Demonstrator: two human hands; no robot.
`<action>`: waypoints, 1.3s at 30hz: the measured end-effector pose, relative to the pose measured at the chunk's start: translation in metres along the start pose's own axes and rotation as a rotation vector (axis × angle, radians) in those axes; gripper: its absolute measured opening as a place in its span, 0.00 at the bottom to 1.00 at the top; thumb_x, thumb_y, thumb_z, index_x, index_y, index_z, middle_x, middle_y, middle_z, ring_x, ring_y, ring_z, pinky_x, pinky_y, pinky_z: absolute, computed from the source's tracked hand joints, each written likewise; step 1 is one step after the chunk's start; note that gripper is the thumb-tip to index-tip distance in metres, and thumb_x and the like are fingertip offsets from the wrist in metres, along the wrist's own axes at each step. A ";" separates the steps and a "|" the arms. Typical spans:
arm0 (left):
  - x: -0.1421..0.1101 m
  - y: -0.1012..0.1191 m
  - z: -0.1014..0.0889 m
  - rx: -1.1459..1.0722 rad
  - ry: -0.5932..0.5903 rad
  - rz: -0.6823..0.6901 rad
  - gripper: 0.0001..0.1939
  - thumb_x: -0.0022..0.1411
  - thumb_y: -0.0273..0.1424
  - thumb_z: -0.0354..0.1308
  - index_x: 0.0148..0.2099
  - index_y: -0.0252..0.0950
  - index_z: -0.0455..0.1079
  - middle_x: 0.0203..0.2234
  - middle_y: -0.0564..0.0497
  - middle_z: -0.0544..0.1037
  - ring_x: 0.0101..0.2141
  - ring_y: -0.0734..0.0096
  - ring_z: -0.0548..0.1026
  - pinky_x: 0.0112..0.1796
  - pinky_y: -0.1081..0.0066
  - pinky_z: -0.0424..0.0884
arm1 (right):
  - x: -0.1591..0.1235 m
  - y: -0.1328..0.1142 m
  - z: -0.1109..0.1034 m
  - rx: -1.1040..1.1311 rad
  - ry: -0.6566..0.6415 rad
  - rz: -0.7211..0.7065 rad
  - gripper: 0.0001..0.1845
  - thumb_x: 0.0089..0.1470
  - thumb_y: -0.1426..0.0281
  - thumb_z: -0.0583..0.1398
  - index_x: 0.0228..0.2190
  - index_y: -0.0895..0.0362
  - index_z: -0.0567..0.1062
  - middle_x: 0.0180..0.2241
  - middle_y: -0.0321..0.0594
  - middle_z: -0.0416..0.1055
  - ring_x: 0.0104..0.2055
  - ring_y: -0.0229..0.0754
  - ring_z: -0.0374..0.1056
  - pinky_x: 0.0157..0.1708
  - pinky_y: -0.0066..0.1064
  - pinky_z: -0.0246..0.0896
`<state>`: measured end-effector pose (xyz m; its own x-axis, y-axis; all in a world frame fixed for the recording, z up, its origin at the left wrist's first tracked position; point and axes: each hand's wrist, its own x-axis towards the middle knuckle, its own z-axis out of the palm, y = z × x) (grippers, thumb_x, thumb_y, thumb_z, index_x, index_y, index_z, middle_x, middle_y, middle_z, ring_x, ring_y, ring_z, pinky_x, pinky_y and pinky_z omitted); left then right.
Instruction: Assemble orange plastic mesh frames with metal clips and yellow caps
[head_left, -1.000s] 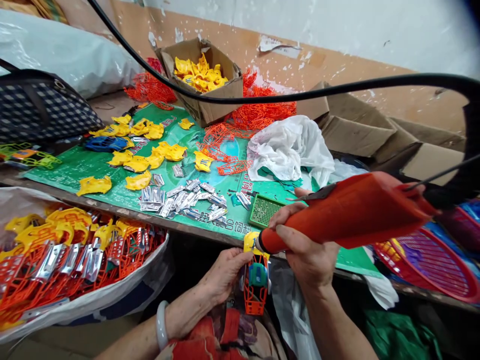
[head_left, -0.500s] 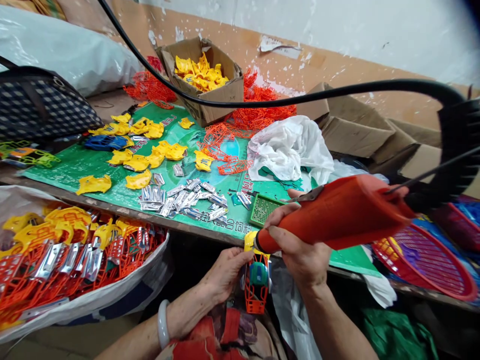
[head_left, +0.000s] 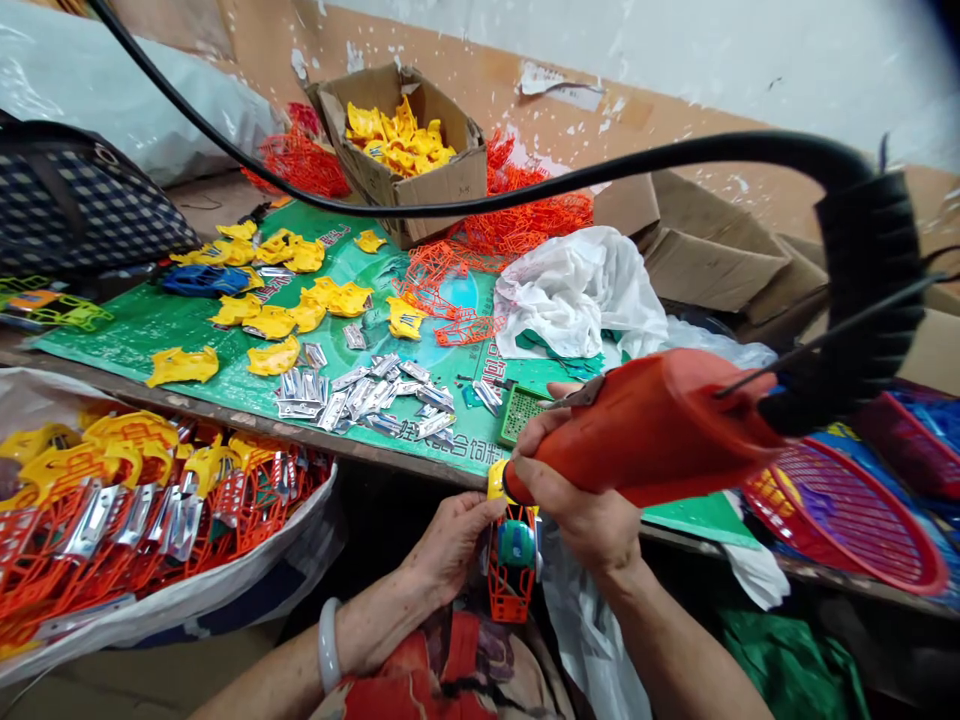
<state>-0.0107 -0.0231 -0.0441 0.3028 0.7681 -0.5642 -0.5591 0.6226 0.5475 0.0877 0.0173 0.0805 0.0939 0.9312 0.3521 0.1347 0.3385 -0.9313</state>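
My left hand [head_left: 454, 540] pinches the upper left side of a toy car body [head_left: 513, 570], which has an orange lattice frame, a green-blue piece in its middle and a yellow part at its far end. In my right hand [head_left: 574, 500] is a red electric screwdriver [head_left: 645, 430], held slantwise with fingers wrapped round its front half. Its tip meets the yellow part of the car; the exact contact point is hidden. A thick black cable runs from the tool's rear. Just beyond, a small green tray [head_left: 521, 412] sits at the table's edge.
On the green-covered table [head_left: 247, 390] lie silver parts [head_left: 375, 395], yellow shells [head_left: 307, 310] and a white plastic bag [head_left: 581, 290]. A carton [head_left: 442, 200] of yellow shells stands behind. At left is a sack of assembled cars [head_left: 150, 520]; a red basket [head_left: 855, 520] is at right.
The screwdriver's rear end and cable have swung left and the tool sits a little lower. My left hand keeps its grip on the car, nearly still.
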 end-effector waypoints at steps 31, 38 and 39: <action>-0.014 0.014 0.005 0.101 -0.111 0.011 0.16 0.46 0.34 0.71 0.37 0.30 0.77 0.28 0.47 0.82 0.24 0.74 0.76 0.28 0.75 0.72 | 0.018 -0.008 -0.050 0.382 0.142 -0.034 0.23 0.38 0.76 0.63 0.40 0.52 0.72 0.22 0.30 0.69 0.23 0.38 0.66 0.26 0.35 0.65; -0.019 0.020 -0.001 0.085 -0.127 0.075 0.14 0.51 0.25 0.67 0.42 0.31 0.76 0.32 0.46 0.83 0.28 0.71 0.78 0.34 0.73 0.73 | 0.013 -0.002 -0.049 0.424 0.172 0.001 0.27 0.36 0.76 0.65 0.43 0.54 0.72 0.22 0.31 0.71 0.23 0.40 0.67 0.26 0.35 0.64; -0.019 0.022 -0.001 0.077 -0.124 0.083 0.14 0.50 0.25 0.67 0.42 0.31 0.76 0.33 0.45 0.83 0.29 0.71 0.78 0.34 0.73 0.73 | 0.012 -0.002 -0.047 0.421 0.176 0.004 0.28 0.36 0.76 0.66 0.43 0.54 0.72 0.22 0.31 0.71 0.23 0.40 0.66 0.26 0.35 0.64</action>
<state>-0.0295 -0.0243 -0.0220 0.3530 0.8273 -0.4371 -0.5272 0.5618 0.6375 0.1355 0.0219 0.0907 0.2643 0.9080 0.3252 -0.2754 0.3942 -0.8768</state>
